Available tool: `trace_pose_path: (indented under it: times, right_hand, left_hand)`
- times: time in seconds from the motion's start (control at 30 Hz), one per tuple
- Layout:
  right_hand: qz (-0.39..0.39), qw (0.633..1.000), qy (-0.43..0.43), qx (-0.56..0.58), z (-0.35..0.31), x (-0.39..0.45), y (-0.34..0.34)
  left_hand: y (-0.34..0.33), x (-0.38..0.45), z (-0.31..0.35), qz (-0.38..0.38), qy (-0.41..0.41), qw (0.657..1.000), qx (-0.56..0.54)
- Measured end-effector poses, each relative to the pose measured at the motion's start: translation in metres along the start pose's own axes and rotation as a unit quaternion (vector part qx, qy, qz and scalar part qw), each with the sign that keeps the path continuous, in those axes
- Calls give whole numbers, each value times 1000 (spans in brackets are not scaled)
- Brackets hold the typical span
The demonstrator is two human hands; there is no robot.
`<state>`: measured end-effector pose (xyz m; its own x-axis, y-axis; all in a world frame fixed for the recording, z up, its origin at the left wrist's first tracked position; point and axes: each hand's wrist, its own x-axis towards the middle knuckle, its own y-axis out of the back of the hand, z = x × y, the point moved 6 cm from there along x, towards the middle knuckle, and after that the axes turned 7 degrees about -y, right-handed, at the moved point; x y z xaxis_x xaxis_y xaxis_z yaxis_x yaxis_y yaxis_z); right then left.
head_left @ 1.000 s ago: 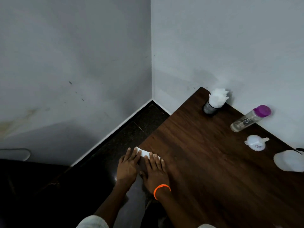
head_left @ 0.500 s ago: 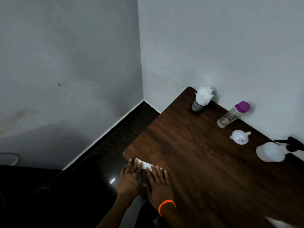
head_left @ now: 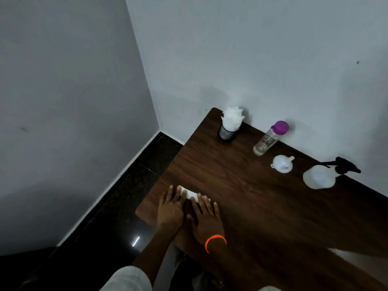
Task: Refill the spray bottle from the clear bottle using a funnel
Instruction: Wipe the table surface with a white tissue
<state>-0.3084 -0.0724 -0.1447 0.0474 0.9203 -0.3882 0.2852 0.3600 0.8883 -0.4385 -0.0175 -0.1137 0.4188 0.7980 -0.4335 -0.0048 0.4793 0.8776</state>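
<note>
At the near left corner of the dark wood-grain table (head_left: 241,198), both hands lie flat, palms down, fingers spread and gripping nothing. The left hand (head_left: 170,208) and the right hand (head_left: 206,219), with an orange band (head_left: 215,242) at its wrist, press on a white folded sheet (head_left: 192,194), most of it hidden beneath the fingers.

Farther along, toward the table's far edge by the wall, a small white plastic funnel (head_left: 282,163) lies on its side; it carries a tiny label, too small to read. Right of it stands the translucent white spray bottle (head_left: 319,177) with a black trigger head (head_left: 346,167); its contents cannot be made out. Just behind the funnel stands the clear bottle (head_left: 265,141) with a purple cap (head_left: 281,126), faint printing on its side illegible, a little clear liquid showing at the bottom. At the far left corner a black mesh cup (head_left: 226,133) holds crumpled white tissue (head_left: 232,118).
</note>
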Motion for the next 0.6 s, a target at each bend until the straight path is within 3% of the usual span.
trace_pose_path:
  times: [0.6]
  right_hand:
    - [98, 986, -132, 41, 105, 129, 76]
  left_hand:
    - [66, 192, 73, 43, -124, 991, 35]
